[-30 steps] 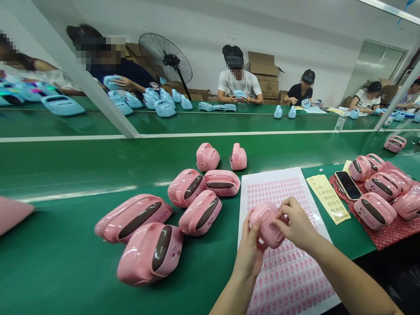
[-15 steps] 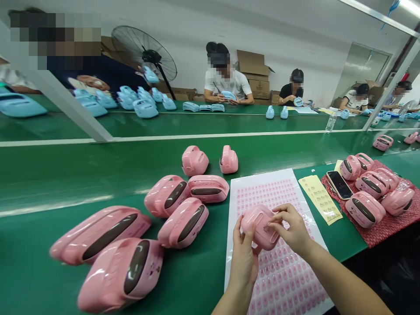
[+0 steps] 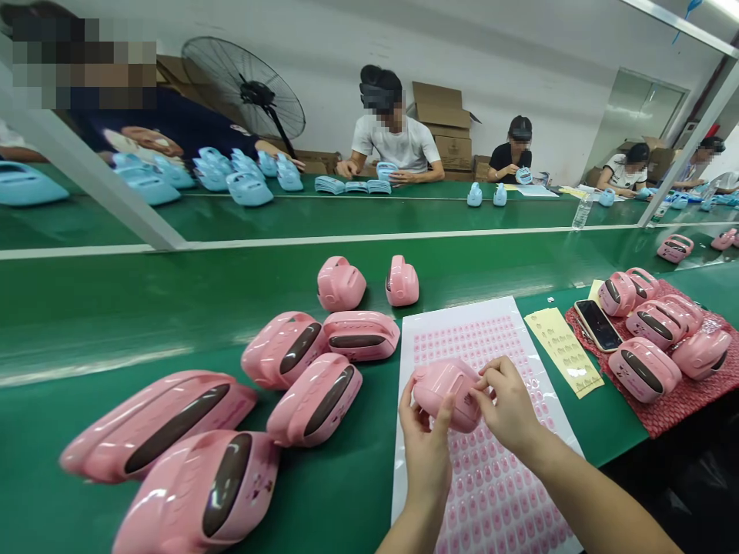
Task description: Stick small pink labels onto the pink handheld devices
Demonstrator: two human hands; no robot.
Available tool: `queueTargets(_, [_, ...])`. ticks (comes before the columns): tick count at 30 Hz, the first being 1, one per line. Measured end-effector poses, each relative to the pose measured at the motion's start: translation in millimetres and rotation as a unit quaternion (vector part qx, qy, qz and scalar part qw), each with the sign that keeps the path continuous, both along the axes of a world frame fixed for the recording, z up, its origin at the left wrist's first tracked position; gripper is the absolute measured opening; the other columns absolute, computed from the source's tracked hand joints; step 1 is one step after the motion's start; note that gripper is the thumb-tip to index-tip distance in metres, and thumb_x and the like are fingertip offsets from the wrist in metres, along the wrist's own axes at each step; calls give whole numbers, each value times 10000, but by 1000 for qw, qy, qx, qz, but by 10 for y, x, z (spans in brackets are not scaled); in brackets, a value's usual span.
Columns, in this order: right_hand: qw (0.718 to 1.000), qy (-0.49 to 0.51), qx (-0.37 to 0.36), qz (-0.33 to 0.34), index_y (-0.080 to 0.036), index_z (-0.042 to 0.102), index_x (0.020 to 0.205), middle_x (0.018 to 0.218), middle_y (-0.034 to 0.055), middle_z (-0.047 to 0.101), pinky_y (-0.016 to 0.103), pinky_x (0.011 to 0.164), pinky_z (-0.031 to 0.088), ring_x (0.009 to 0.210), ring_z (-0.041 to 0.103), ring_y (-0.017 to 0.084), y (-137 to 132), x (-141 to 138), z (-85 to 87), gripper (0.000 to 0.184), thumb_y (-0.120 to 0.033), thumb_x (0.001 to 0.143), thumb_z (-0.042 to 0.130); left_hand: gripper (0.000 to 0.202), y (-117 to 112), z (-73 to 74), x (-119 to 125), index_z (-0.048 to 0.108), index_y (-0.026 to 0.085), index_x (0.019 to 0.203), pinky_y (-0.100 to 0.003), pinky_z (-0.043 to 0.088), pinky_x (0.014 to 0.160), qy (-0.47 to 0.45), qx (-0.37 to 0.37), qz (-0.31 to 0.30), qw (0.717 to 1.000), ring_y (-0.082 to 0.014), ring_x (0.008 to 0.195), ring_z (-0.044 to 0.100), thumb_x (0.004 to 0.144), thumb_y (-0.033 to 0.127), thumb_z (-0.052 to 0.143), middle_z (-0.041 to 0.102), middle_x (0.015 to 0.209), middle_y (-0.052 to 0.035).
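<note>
One pink case (image 3: 444,388), held up over the sheet (image 3: 496,469) of pink stickers, clear of the other cases; one left hand (image 3: 424,438) closed about its left end, thumb on the near side, a firm hold; one right hand (image 3: 508,404), thumb and forefinger drawn narrow against the case's right face; whether they pinch anything small cannot be told, the spot being covered. Changed within the last second: the case, tipped further, so that the dark print on its face, plain before, is now mostly behind the fingertips; both hands in contact throughout; in my judgement the handling of that face is in progress, not finished. Also changed: across the table (image 3: 346,500), a white-shirted co-worker (image 3: 396,142) has one hand lowered to the green top, the other at a blue case (image 3: 386,171). Seven pink cases (image 3: 315,400), loosely grouped to the left of the sheet, dark windows showing on most; two yellow strips (image 3: 566,350), overlapping, just right of the sheet; one phone (image 3: 598,326), at the edge of a red mat (image 3: 663,412); several further pink cases, clustered upon that mat.
</note>
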State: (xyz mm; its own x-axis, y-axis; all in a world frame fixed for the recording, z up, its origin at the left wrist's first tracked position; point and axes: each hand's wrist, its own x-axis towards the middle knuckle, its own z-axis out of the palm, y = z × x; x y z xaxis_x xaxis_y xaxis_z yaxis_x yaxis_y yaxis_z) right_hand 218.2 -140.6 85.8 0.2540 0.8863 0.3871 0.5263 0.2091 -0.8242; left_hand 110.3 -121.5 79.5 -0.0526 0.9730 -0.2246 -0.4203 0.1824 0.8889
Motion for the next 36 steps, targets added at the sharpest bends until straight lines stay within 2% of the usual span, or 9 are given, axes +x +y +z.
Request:
queueTargets(6, [985,-31,172,-6,-216,636,753,838,67,528,320,605,522,736,549,172,-47,20,-144,117,-204,819,539,740,15,47,30,444,326,1206,-371,491,780,-34,-20,-8,999,-334,1163,449,563,552,730,491,1210,-63])
queueTargets(17, [994,100,-24,-43,-187,555,626,722,6,513,251,549,517,649,554,130,97,94,-10,118,-129,715,606,761,57,-144,78,405,312,1241,-381,405,914,27,38,10,999,-284,1147,460,586,508,740,486,1214,-68])
queueTargets(20, [995,-3,91,-45,-188,550,654,731,14,503,235,519,500,643,541,126,53,19,-49,127,-124,763,564,755,66,-146,75,423,316,1230,-329,425,879,17,30,16,999,-261,1125,474,574,483,757,499,1194,-52])
queueTargets(23, [946,-151,287,9,-202,577,748,784,29,514,260,585,503,688,538,134,-79,-67,-128,115,-144,824,513,668,104,-108,74,473,327,1187,-315,485,775,-29,-24,11,999,-258,1056,523,595,498,728,527,1153,-40])
queueTargets(25, [924,-191,329,22,-223,583,847,792,31,526,280,604,499,700,542,146,-129,11,-211,85,-175,838,514,534,138,-60,61,529,311,1132,-323,512,721,-65,-66,-8,996,-249,987,562,651,487,681,559,1098,-36])
queueTargets(28, [947,-186,246,-89,-233,509,1110,858,63,576,349,682,507,799,574,200,-37,474,-377,250,-227,862,476,379,177,-2,-2,585,272,1088,-361,537,688,-134,-113,-54,983,-243,893,610,748,437,591,626,1020,-44])
queueTargets(30, [956,-194,97,-199,-185,423,1244,947,111,605,425,783,484,903,576,244,90,935,-498,386,-306,878,431,383,188,-17,-80,580,270,1123,-397,549,666,-185,-129,-81,971,-255,852,636,772,424,566,663,1008,-55])
queueTargets(33, [919,-251,-135,-272,-86,357,1313,1194,210,550,529,942,360,1149,476,334,213,1505,-671,595,-392,820,486,439,203,-157,-235,549,301,1180,-425,561,643,-246,-141,-111,953,-269,809,664,750,364,610,704,962,-53])
queueTargets(36, [893,-282,-230,-265,-73,360,1325,1276,214,511,529,1005,279,1235,409,343,184,1649,-826,631,-372,793,520,498,230,-360,-380,538,342,1190,-455,555,694,-280,-131,-115,944,-277,805,679,714,232,633,730,907,-32])
